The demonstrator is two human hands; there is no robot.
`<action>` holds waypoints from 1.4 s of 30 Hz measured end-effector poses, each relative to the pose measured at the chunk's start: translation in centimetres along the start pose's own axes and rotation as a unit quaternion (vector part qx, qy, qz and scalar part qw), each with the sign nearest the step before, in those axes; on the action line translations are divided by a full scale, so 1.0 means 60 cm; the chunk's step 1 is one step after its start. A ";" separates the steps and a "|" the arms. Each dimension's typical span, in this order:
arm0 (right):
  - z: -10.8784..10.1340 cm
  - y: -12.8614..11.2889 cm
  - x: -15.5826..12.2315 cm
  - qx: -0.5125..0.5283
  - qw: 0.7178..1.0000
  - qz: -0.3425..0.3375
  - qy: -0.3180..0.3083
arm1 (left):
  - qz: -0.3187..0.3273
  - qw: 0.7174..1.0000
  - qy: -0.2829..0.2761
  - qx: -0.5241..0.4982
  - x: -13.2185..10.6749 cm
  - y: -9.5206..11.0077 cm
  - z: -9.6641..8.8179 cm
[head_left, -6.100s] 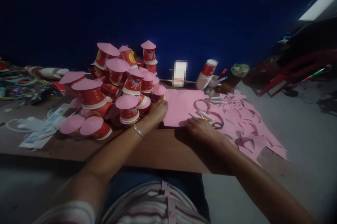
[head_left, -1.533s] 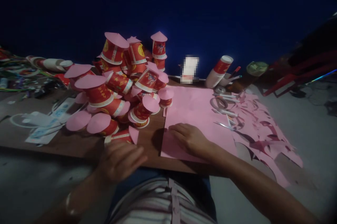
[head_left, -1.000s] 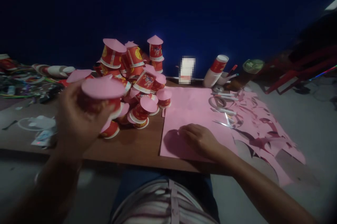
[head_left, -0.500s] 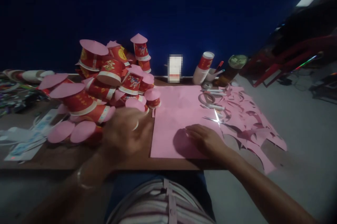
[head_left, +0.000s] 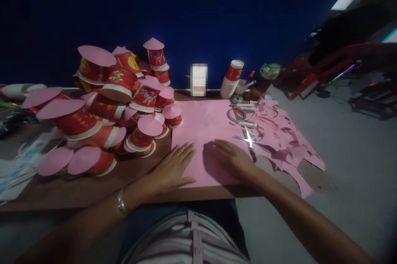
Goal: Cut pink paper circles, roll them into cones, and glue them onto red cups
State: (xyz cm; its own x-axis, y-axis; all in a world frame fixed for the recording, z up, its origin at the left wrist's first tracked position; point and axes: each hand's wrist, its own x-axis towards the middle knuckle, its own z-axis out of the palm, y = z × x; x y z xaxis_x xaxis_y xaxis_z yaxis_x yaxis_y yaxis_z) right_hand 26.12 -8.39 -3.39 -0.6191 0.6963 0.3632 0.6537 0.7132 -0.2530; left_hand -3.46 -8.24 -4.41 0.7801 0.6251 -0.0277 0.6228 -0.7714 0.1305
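Observation:
A large pink paper sheet [head_left: 201, 121] lies on the brown table [head_left: 136, 185] in front of me. My left hand [head_left: 172, 169] rests flat at the sheet's left edge, fingers stretched out, holding nothing. Over the right part of the sheet is my right hand [head_left: 234, 158], its fingers extended and casting a shadow; it holds nothing that I can see. Scissors [head_left: 249, 142] with dark handles lie just beyond my right hand. Left of the sheet, red paper cups with pink cone tops [head_left: 144, 134] are heaped several deep.
Pink paper offcuts [head_left: 285, 132] cover the table's right end. A tape roll [head_left: 236, 114] lies by the sheet. Stacked paper cups [head_left: 232, 78], a pen holder [head_left: 241, 87] and a jar [head_left: 266, 78] stand at the back. A power strip [head_left: 26, 165] with cables is at left; a red chair [head_left: 310, 82] is at right.
My left hand has moved right and down from the heap of cups onto the sheet's left edge. My right hand stays over the sheet. The view has shifted slightly right.

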 end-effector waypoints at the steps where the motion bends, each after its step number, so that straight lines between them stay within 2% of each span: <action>1: -0.007 0.016 -0.001 -0.024 0.999 0.027 0.011 | 0.000 1.000 -0.006 0.004 0.001 0.001 0.001; 8: -0.030 0.130 -0.027 -0.154 0.975 0.162 0.007 | 0.003 1.000 -0.021 0.013 0.014 0.017 -0.006; 15: -0.039 0.168 -0.029 -0.144 0.975 0.168 -0.013 | 0.008 1.000 -0.016 0.016 0.021 0.020 -0.005; 22: -0.057 0.156 -0.025 -0.176 0.969 0.168 0.031 | 0.006 0.999 -0.007 0.033 0.028 0.018 -0.006; 25: -0.079 0.135 -0.037 -0.218 0.948 0.226 0.047 | 0.004 1.000 0.008 0.028 0.029 0.011 -0.005; 27: -0.094 0.119 -0.046 -0.244 0.926 0.287 0.016 | 0.009 1.000 0.020 0.019 0.030 0.007 -0.006; 29: -0.104 0.106 -0.053 -0.253 0.910 0.326 -0.046 | 0.013 0.999 0.025 0.014 0.031 0.004 -0.008; 31: -0.108 0.095 -0.057 -0.252 0.899 0.341 -0.106 | 0.015 1.000 0.018 0.014 0.033 0.003 -0.010; 33: -0.107 0.089 -0.059 -0.252 0.895 0.343 -0.137 | 0.014 1.000 0.012 0.017 0.034 0.003 -0.012; 38: -0.104 0.093 -0.056 -0.241 0.905 0.324 -0.136 | 0.014 1.000 0.016 0.022 0.034 0.007 -0.011; 42: -0.113 0.103 -0.050 -0.249 0.902 0.329 -0.128 | 0.014 1.000 0.004 0.021 0.031 0.009 -0.010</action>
State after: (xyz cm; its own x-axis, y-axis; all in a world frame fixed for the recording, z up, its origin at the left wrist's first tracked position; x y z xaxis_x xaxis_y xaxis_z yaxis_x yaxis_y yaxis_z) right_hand 34.95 -6.63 0.07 -0.0654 0.9968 0.0465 0.9912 0.0595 0.1182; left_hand -1.71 -7.44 -3.79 0.7973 0.6033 -0.0172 0.6023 -0.7934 0.0886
